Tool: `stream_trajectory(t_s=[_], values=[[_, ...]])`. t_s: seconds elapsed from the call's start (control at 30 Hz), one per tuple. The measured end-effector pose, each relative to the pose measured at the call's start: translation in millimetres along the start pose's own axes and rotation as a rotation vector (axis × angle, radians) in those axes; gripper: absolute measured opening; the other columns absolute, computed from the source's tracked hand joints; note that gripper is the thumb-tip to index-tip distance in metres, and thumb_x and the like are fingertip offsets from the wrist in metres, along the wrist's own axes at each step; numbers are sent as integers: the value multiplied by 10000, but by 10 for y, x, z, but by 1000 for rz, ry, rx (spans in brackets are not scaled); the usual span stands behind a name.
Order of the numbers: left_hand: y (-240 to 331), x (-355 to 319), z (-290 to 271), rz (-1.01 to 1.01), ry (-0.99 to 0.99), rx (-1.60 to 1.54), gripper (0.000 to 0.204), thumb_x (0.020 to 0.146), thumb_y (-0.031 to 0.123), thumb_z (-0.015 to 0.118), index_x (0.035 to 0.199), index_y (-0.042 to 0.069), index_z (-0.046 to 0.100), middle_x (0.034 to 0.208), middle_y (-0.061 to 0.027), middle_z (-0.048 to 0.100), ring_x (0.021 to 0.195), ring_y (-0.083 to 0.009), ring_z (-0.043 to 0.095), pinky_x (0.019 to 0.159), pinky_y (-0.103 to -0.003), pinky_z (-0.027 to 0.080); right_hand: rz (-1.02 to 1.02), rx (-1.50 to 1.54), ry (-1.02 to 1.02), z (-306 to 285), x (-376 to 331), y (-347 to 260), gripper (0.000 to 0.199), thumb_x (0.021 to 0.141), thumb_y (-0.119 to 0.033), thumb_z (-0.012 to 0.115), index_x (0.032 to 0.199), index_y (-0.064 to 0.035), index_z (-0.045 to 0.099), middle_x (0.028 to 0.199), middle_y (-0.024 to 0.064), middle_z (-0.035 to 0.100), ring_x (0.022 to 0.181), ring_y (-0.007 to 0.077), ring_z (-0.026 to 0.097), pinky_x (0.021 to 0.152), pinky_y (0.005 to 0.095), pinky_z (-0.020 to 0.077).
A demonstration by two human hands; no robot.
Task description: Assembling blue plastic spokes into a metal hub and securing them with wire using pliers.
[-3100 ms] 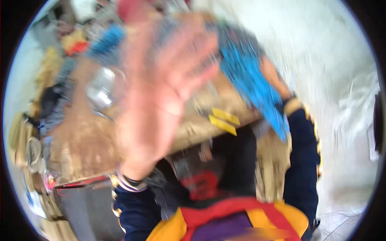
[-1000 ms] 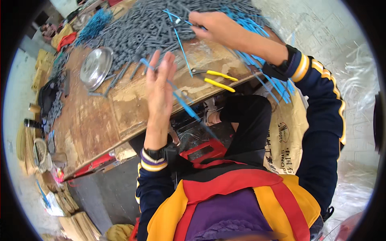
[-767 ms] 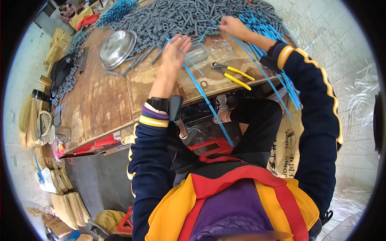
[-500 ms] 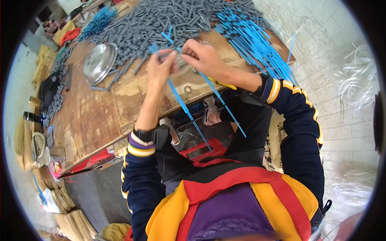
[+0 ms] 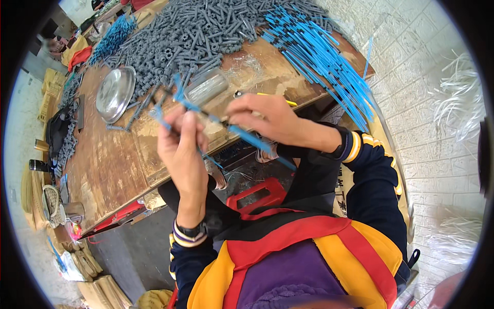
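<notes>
My left hand point(image 5: 182, 141) is closed around thin blue rods with black bands, above the table's near edge. Motion smears the upper ends of the rods, so I cannot tell how they join. One blue rod point(image 5: 249, 137) slants from there down to the right, below my right hand point(image 5: 270, 117). My right thumb and bent fingers come together at this rod near a black band; their exact contact is blurred. Behind the hands, a clear plastic cylinder point(image 5: 207, 86) lies on its side on the wooden table point(image 5: 121, 152). Partly hidden past my right hand is a yellow-handled tool point(image 5: 288, 101).
A large heap of grey ribbed plugs point(image 5: 206, 31) covers the table's back. Many blue rods point(image 5: 324, 67) lie at the right, and another blue bundle point(image 5: 114, 40) at the far left. A shiny metal lid or bowl point(image 5: 116, 93) sits left. Below is a red stool point(image 5: 257, 194).
Both hands have come nearer to me, the left also leftward. The blue rods have swung to a flatter slant. The clear cylinder, earlier mostly behind the hands, now shows.
</notes>
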State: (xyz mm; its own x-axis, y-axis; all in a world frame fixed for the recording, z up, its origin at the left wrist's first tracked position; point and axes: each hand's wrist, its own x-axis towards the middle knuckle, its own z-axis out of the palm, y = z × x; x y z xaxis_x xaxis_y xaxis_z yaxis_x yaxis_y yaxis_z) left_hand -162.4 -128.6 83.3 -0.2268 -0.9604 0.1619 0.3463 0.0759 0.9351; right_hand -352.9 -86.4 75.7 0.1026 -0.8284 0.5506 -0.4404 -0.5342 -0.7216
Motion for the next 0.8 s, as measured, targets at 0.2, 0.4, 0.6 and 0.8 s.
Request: stream_trajectory(t_s=[0.2,0.4,0.6,0.8], values=[[268,-608,-114,-265,-193,-291,75,956,55,549,1007,63,495,688,21,454,530,-77,393,495,-223,322,163,-1208,197,-1233,277,1976,263,869,-316,640,874,-53,634,921,118,655,799,332,628,699,435,515],[-3,-265,195,-391,-91,-128,161,966,86,547,1123,60,528,693,4,491,543,-82,398,505,-210,307,509,-981,47,-1782,422,2401,265,866,-323,644,955,-74,655,829,109,672,800,347,640,680,451,504],[-565,352,-285,-283,-386,-358,332,973,127,564,1286,41,494,838,-66,642,646,-102,562,548,-218,372,156,-892,147,-1477,648,1447,199,903,-244,609,974,-59,626,821,152,659,796,372,628,686,441,491],[-451,441,304,-155,15,-377,339,966,112,581,1287,38,500,865,-53,635,736,-116,614,666,-246,505,-158,-644,57,-762,448,367,152,937,-166,572,986,-26,604,795,147,629,735,344,610,668,363,488]])
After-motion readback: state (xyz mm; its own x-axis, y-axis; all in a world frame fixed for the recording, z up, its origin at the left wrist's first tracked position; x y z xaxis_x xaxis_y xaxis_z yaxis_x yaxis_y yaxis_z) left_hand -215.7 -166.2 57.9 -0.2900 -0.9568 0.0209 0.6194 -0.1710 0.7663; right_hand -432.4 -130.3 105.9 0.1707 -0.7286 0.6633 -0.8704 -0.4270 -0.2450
